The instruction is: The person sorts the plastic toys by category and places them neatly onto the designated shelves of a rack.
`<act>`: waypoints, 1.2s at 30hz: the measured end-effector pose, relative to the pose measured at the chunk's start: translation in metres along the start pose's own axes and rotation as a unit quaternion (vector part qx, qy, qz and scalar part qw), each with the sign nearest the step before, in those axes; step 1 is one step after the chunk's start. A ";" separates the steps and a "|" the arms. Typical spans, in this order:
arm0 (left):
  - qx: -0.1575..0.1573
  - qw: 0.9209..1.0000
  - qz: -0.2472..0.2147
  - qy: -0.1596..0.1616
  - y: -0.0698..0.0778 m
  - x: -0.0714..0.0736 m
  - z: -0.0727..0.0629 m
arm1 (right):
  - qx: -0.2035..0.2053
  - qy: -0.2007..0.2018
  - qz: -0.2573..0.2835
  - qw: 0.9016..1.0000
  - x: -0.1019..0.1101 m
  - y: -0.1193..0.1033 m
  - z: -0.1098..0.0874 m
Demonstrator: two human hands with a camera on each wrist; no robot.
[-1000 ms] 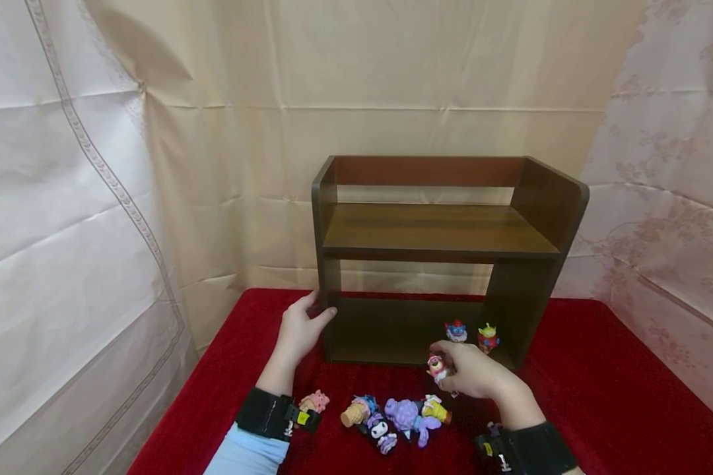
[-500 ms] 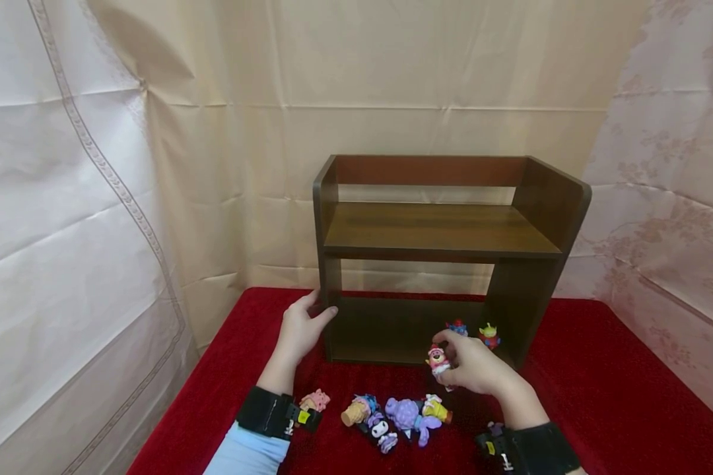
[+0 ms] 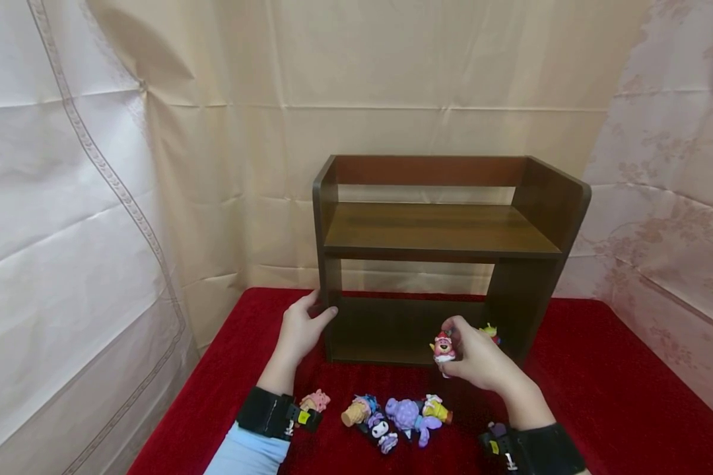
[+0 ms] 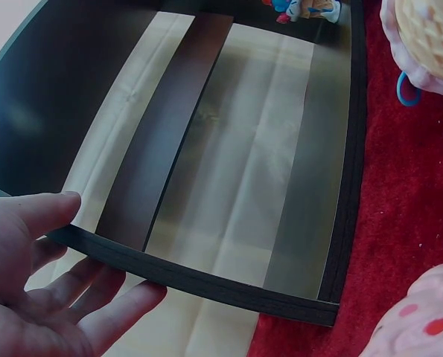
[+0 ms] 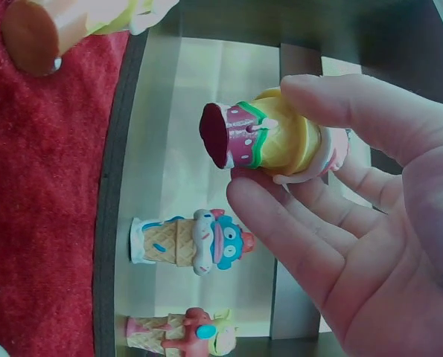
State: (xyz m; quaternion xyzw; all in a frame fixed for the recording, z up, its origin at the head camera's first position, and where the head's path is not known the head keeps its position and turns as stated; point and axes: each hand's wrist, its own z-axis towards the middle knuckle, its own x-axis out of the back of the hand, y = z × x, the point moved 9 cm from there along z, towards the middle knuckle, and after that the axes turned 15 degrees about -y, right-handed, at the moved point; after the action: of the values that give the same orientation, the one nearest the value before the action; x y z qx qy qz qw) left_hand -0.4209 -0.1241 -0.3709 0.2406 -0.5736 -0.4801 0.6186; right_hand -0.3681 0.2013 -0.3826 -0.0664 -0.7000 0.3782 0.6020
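Observation:
My left hand [image 3: 300,328] grips the left side panel of a dark brown two-tier shelf [image 3: 440,231]; in the left wrist view its thumb lies inside and the fingers outside. Between thumb and fingers, my right hand [image 3: 480,356] holds a pink bear figurine [image 3: 443,348] at the front of the lower tier. The right wrist view shows this figurine's yellow body and magenta base [image 5: 215,136], clear of the shelf board. Beside it, a blue-faced ice-cream-cone figurine [image 5: 217,242] and a green-headed one [image 5: 206,335] stand on the lower tier. In the head view my hand hides the blue one.
On the red cloth [image 3: 618,369] before the shelf lie several figurines: a purple one [image 3: 405,415], a black-and-white-faced one [image 3: 381,432], a cone [image 3: 356,413], a yellow one [image 3: 436,410] and a pink one [image 3: 315,401]. Beige curtain [image 3: 428,72] hangs behind.
My right hand has moved up and toward the shelf with the pink bear figurine, now covering the blue-faced one in the head view. The left hand has stayed on the side panel.

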 end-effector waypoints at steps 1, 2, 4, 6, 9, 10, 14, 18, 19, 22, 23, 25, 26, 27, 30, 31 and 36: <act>-0.001 1.000 -0.001 0.000 0.000 0.000 0.000 | 0.001 0.002 0.001 1.000 0.001 0.000 0.000; -0.001 1.000 -0.001 0.001 0.000 0.000 0.000 | 0.002 0.004 0.003 1.000 0.002 -0.001 -0.001; -0.001 1.000 -0.001 0.001 0.000 0.001 -0.001 | 0.004 0.007 0.000 1.000 0.003 -0.001 -0.001; -0.002 1.000 -0.001 0.001 0.000 0.000 -0.001 | 0.006 0.007 -0.003 1.000 0.004 -0.002 -0.002; -0.002 1.000 -0.003 0.000 0.000 0.000 0.000 | 0.009 0.005 -0.010 1.000 0.004 -0.003 -0.002; -0.002 1.000 -0.003 0.001 0.000 0.000 0.000 | 0.009 0.005 -0.010 1.000 0.004 -0.003 -0.002; 0.003 1.000 -0.004 0.000 -0.001 0.000 0.000 | 0.006 0.010 -0.013 1.000 0.006 -0.002 -0.002; 0.007 1.000 -0.003 -0.001 -0.002 0.002 -0.002 | 0.001 0.012 -0.017 1.000 0.006 -0.002 -0.002; 0.007 1.000 -0.003 -0.001 -0.002 0.002 -0.002 | 0.001 0.012 -0.016 1.000 0.006 -0.002 -0.002; 0.006 1.000 -0.001 0.001 -0.002 0.003 -0.002 | 0.002 0.012 -0.017 1.000 0.007 -0.003 -0.002; 0.005 1.000 0.000 0.001 -0.003 0.003 -0.002 | 0.002 0.014 -0.017 1.000 0.008 -0.003 -0.002; 0.004 1.000 0.002 0.003 -0.003 0.003 -0.002 | 0.002 0.016 -0.019 1.000 0.009 -0.003 -0.002; 0.003 1.000 0.002 0.003 -0.003 0.003 -0.002 | 0.003 0.017 -0.020 1.000 0.009 -0.003 -0.001; 0.003 1.000 0.002 0.004 -0.003 0.003 -0.001 | 0.003 0.017 -0.020 1.000 0.010 -0.003 -0.001; 0.000 1.000 0.001 0.004 -0.003 0.002 0.000 | 0.005 0.017 -0.024 1.000 0.011 -0.003 -0.002; 0.000 1.000 0.001 0.004 -0.003 0.002 0.000 | 0.007 0.018 -0.026 0.999 0.011 -0.003 -0.002; -0.001 1.000 -0.001 0.004 -0.004 -0.001 0.002 | 0.014 0.028 -0.032 0.999 0.015 -0.004 -0.004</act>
State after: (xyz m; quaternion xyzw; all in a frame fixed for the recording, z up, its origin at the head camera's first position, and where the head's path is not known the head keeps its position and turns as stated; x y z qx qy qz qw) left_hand -0.4240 -0.1242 -0.3742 0.2419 -0.5707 -0.4802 0.6206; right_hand -0.3665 0.2085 -0.3683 -0.0460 -0.6797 0.3660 0.6340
